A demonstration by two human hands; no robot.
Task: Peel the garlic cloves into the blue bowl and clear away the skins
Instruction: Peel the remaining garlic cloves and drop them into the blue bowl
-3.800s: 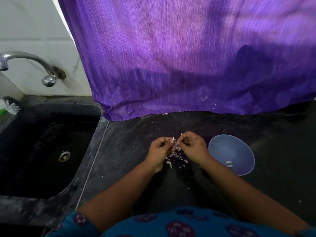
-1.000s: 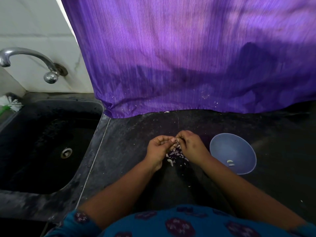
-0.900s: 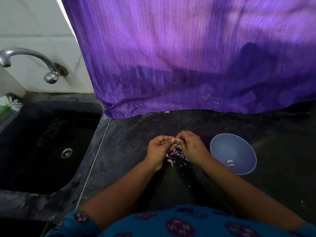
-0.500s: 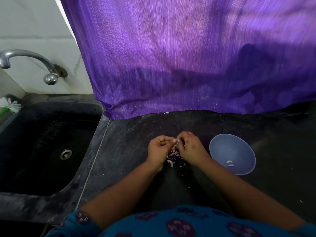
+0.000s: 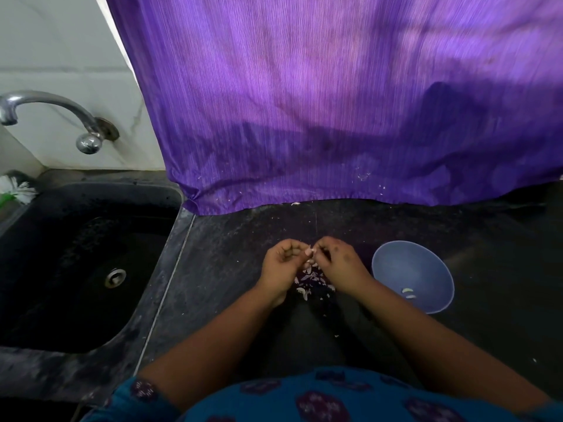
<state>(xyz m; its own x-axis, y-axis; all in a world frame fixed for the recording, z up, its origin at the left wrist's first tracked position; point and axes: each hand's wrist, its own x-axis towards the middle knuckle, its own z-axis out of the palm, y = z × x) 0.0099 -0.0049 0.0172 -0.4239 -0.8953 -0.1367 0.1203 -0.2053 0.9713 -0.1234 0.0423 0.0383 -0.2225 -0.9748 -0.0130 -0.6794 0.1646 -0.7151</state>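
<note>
My left hand (image 5: 281,264) and my right hand (image 5: 338,264) meet over the dark counter, fingertips together. Both pinch a small pale garlic clove (image 5: 310,250) between them. Under the hands lies a small heap of purple and white garlic skins (image 5: 312,281). The blue bowl (image 5: 426,269) stands just to the right of my right hand and holds two peeled cloves (image 5: 408,293) near its bottom.
A black sink (image 5: 85,257) with a metal drain takes up the left side, below a chrome tap (image 5: 51,114). A purple cloth (image 5: 335,117) hangs along the back wall down to the black counter (image 5: 231,263). A few skin scraps lie scattered near the front.
Both hands have stayed together at the same spot, working the clove with small finger movements. The bowl and the skin heap have not moved.
</note>
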